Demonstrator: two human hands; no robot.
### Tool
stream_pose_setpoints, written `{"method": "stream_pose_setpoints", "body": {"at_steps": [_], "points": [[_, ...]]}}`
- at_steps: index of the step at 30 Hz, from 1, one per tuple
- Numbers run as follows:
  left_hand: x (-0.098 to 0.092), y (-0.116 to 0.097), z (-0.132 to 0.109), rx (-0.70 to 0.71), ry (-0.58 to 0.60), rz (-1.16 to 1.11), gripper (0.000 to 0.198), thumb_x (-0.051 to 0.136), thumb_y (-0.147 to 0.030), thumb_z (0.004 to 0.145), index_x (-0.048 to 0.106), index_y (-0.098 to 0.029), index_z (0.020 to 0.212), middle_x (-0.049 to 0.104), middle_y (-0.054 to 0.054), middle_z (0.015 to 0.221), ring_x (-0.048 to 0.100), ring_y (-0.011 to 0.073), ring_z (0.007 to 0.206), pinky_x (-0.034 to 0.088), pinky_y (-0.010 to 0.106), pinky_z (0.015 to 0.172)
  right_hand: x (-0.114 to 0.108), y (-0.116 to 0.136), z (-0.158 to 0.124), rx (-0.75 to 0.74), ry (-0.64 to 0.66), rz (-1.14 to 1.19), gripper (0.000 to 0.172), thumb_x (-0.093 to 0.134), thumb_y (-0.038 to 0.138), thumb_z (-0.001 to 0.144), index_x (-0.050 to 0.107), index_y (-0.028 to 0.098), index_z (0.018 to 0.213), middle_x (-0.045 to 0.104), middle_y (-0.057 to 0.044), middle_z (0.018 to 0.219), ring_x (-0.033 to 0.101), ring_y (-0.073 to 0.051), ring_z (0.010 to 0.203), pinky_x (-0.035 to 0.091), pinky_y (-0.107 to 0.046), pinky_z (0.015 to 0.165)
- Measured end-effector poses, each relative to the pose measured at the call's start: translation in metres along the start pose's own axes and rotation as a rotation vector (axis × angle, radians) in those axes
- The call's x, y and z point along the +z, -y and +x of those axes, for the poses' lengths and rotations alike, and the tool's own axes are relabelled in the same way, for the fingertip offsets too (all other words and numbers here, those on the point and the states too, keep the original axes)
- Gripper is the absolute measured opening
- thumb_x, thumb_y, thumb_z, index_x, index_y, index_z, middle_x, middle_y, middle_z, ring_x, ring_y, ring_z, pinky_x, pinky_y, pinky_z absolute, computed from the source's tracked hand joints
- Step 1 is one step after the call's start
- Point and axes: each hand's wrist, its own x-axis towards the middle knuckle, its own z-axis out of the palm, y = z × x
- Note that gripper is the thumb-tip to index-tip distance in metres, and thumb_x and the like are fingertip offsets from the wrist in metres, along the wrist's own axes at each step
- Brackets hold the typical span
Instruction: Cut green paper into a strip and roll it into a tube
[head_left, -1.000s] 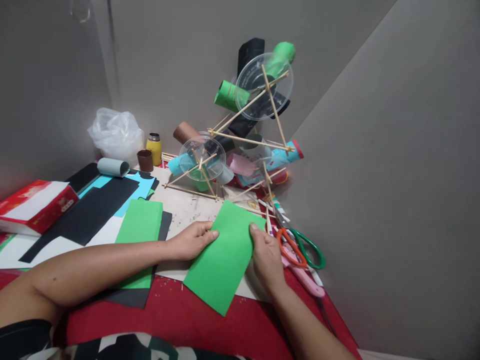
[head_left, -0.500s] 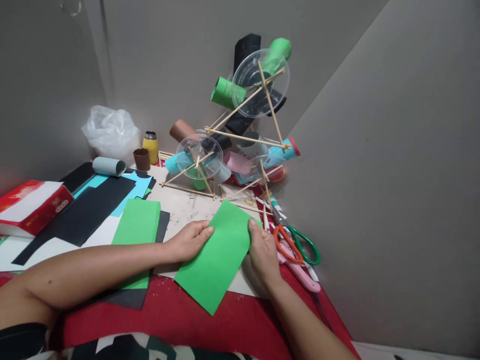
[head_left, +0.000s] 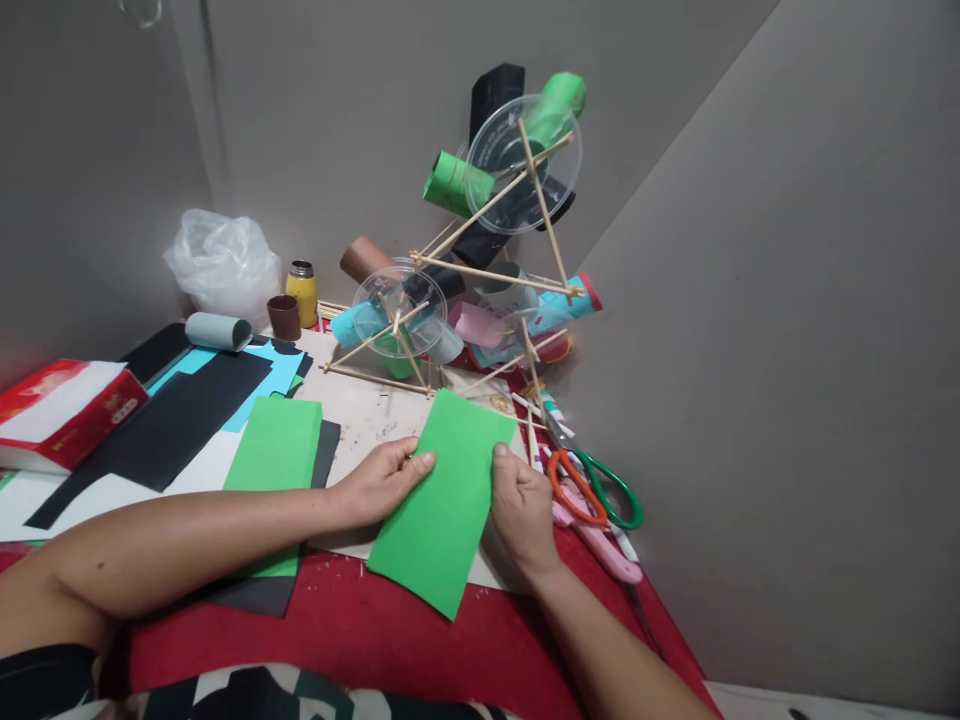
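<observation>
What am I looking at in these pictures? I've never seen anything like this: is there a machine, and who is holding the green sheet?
There is no machine here: a person works bare-handed, wearing one camera on the head. It looks forward and down, so you see roughly what the wearer sees.

The left hand grips one long edge of the green sheet, and the right hand grips the opposite edge.

On the red surface, a pale board lies beneath the hands. To the left are black paper and a red-and-white box. Beyond the hands, wooden sticks form frames carrying clear discs and coloured tubes. To the right are scissors.
</observation>
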Motion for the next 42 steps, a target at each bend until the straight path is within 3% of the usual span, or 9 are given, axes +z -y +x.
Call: {"method": "stream_pose_setpoints", "body": {"at_steps": [2, 5, 12, 16, 22, 26, 32, 42], "points": [[0.000, 0.003, 0.000, 0.009, 0.019, -0.007, 0.037, 0.054, -0.049, 0.087, 0.059, -0.015, 0.100, 0.063, 0.006, 0.091, 0.057, 0.0173, 0.077, 0.045, 0.026, 0.068, 0.000, -0.001, 0.000, 0.003, -0.003, 0.003, 0.051, 0.051, 0.057, 0.084, 0.030, 0.024, 0.051, 0.028, 0.006, 0.049, 0.023, -0.010, 0.047, 0.023, -0.026, 0.043], [-0.001, 0.006, 0.002, 0.043, -0.048, 0.081, 0.037, 0.051, -0.050, 0.089, 0.060, -0.015, 0.097, 0.063, 0.005, 0.088, 0.056, 0.0175, 0.076, 0.045, 0.026, 0.068, 0.000, -0.004, -0.001, 0.029, 0.023, 0.039, 0.050, 0.050, 0.056, 0.085, 0.032, 0.023, 0.053, 0.030, 0.006, 0.050, 0.026, -0.010, 0.047, 0.024, -0.025, 0.042], [-0.004, 0.006, 0.004, 0.056, -0.130, 0.069, 0.035, 0.048, -0.050, 0.089, 0.057, -0.016, 0.089, 0.061, 0.004, 0.083, 0.055, 0.0185, 0.077, 0.044, 0.028, 0.070, 0.001, -0.007, -0.007, 0.110, 0.219, 0.154, 0.048, 0.045, 0.058, 0.088, 0.045, 0.021, 0.057, 0.041, 0.004, 0.048, 0.036, -0.012, 0.043, 0.032, -0.025, 0.041], [-0.004, 0.006, 0.005, 0.044, -0.122, 0.031, 0.040, 0.051, -0.054, 0.086, 0.058, -0.015, 0.087, 0.060, 0.003, 0.081, 0.054, 0.0160, 0.071, 0.044, 0.027, 0.066, 0.000, -0.008, -0.006, 0.098, 0.193, 0.154, 0.048, 0.054, 0.059, 0.083, 0.048, 0.020, 0.055, 0.047, 0.002, 0.051, 0.039, -0.013, 0.047, 0.035, -0.026, 0.045], [-0.004, 0.008, 0.006, 0.009, -0.090, -0.077, 0.045, 0.057, -0.057, 0.081, 0.058, -0.014, 0.093, 0.062, 0.005, 0.082, 0.057, 0.0163, 0.069, 0.045, 0.027, 0.065, -0.001, -0.010, -0.004, 0.087, 0.142, 0.131, 0.049, 0.059, 0.058, 0.079, 0.046, 0.020, 0.051, 0.043, 0.004, 0.049, 0.036, -0.012, 0.047, 0.032, -0.025, 0.045], [-0.004, 0.009, 0.006, 0.019, -0.126, -0.084, 0.043, 0.057, -0.057, 0.082, 0.058, -0.015, 0.090, 0.062, 0.003, 0.080, 0.057, 0.0161, 0.069, 0.045, 0.027, 0.066, -0.001, -0.008, -0.005, 0.111, 0.167, 0.135, 0.051, 0.057, 0.058, 0.082, 0.044, 0.021, 0.049, 0.040, 0.005, 0.044, 0.035, -0.011, 0.042, 0.029, -0.024, 0.041], [-0.005, 0.008, 0.005, 0.028, -0.133, -0.051, 0.042, 0.055, -0.057, 0.083, 0.057, -0.015, 0.088, 0.060, 0.002, 0.079, 0.055, 0.0162, 0.070, 0.044, 0.027, 0.067, 0.000, -0.003, -0.007, 0.169, 0.302, 0.185, 0.056, 0.042, 0.066, 0.085, 0.048, 0.022, 0.052, 0.045, 0.002, 0.044, 0.039, -0.013, 0.039, 0.033, -0.026, 0.040], [-0.005, 0.008, 0.006, 0.030, -0.159, -0.035, 0.047, 0.054, -0.060, 0.082, 0.058, -0.013, 0.088, 0.057, 0.002, 0.073, 0.052, 0.0152, 0.066, 0.042, 0.026, 0.063, 0.001, -0.011, -0.007, 0.140, 0.236, 0.149, 0.050, 0.055, 0.057, 0.084, 0.044, 0.020, 0.052, 0.042, 0.004, 0.045, 0.038, -0.011, 0.042, 0.031, -0.023, 0.043]]}}
